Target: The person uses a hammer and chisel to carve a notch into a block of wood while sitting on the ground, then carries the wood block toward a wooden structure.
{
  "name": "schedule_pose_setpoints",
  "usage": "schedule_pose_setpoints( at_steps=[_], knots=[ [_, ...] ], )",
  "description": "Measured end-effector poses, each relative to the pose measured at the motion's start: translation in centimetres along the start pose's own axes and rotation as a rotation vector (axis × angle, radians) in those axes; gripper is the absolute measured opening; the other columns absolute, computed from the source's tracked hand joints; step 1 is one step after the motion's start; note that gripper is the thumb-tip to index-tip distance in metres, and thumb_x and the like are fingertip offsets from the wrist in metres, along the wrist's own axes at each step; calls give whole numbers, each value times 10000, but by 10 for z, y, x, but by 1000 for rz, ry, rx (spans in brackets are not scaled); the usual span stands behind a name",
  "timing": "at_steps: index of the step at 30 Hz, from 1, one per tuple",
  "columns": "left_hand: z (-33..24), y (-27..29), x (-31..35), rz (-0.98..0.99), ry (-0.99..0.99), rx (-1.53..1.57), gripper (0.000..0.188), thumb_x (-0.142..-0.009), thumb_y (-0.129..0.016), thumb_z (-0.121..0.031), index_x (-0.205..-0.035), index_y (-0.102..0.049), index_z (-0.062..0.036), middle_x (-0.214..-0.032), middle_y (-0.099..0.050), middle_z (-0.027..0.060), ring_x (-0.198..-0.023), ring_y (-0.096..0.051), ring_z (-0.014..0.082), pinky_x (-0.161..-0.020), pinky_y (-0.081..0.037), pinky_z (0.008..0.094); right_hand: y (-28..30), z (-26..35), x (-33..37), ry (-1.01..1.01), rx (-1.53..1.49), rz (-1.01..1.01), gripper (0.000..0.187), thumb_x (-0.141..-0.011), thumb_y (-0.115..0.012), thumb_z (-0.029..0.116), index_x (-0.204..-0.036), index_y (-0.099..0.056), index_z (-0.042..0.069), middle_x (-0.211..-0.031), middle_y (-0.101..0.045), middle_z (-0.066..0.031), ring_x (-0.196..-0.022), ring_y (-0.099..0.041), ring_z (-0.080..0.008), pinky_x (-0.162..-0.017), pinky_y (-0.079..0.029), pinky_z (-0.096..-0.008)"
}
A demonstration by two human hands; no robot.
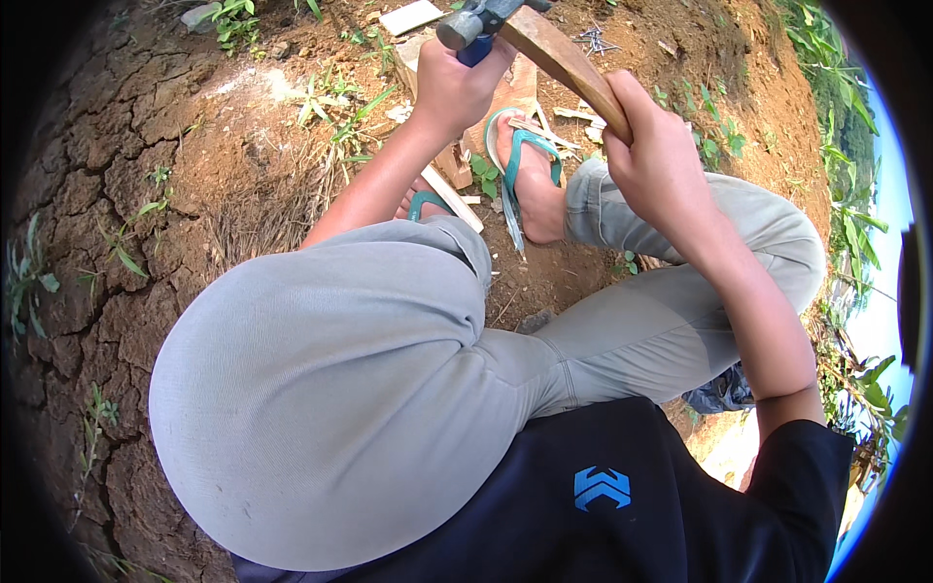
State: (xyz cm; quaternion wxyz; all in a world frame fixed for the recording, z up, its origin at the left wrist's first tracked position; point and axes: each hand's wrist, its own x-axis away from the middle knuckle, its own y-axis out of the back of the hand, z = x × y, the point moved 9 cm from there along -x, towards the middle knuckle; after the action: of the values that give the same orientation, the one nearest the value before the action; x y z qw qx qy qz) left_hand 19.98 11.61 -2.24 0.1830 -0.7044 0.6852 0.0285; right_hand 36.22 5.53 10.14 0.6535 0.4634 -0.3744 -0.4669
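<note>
My right hand (pixel 653 160) is wrapped round the wooden handle of a claw hammer (pixel 564 63), near its lower end. The hammer's grey metal head lies at the top of the view, just over my left hand (pixel 459 85). That hand is closed round a tool with a dark blue handle (pixel 474 51); the rest of the tool is hidden, so its kind cannot be made out. Below the hands lies a brown wooden board (pixel 517 87), partly covered by my hand and foot. My sandalled right foot (pixel 533 175) is against the board.
Several loose nails (pixel 595 39) lie on the soil at the top right. A pale wood offcut (pixel 410 17) is at the top, with wood chips (pixel 581 115) and a thin strip (pixel 452 197) around my feet. Cracked dry earth (pixel 136 155) spreads left; green plants (pixel 855 194) grow right.
</note>
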Motion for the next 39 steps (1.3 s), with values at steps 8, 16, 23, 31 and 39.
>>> schedule_pose_setpoints(
  at_steps=[8, 16, 23, 31, 39],
  knots=[
    [4, -5, 13, 43, 73, -57, 305, -950, -754, -295, -790, -684, -45, -643, -568, -49, -610, -485, 42, -540, -397, 267, 3, -2, 15, -53, -126, -97, 245, -880, -588, 16, -1110, -531, 78, -788, -651, -267, -787, -649, -499, -664, -488, -573],
    [-2, 10, 2, -31, 69, 19, 281, -955, -744, -232, -757, -682, -42, -641, -600, -45, -597, -502, 33, -547, -406, 253, -18, -23, 17, -201, -190, -16, 233, -880, -559, 24, -1112, -566, 40, -877, -655, -285, -882, -639, -502, -749, -495, -538],
    [-35, 19, -17, -39, 54, -18, 229, -967, -698, -167, -793, -635, -32, -671, -556, -72, -593, -490, 45, -521, -363, 256, 14, -5, 10, -128, -229, -104, 270, -878, -569, 16, -1147, -573, 43, -861, -646, -267, -863, -638, -496, -729, -501, -505],
    [-37, 6, -16, -12, -256, 63, 303, -943, -640, -72, -1223, -675, 38, -1159, -698, 93, -1070, -646, 168, -942, -500, 315, 6, 12, 14, -40, -98, -120, 275, -880, -595, 13, -1147, -562, 70, -822, -619, -241, -789, -624, -493, -674, -499, -505],
    [-21, 7, -6, 20, -240, 5, 352, -925, -667, -52, -1264, -624, 37, -1169, -683, 99, -1088, -637, 181, -943, -504, 335, 9, 15, 15, -34, -105, -145, 226, -869, -605, 45, -1079, -537, 89, -768, -644, -254, -772, -638, -503, -664, -480, -584]
  ],
)
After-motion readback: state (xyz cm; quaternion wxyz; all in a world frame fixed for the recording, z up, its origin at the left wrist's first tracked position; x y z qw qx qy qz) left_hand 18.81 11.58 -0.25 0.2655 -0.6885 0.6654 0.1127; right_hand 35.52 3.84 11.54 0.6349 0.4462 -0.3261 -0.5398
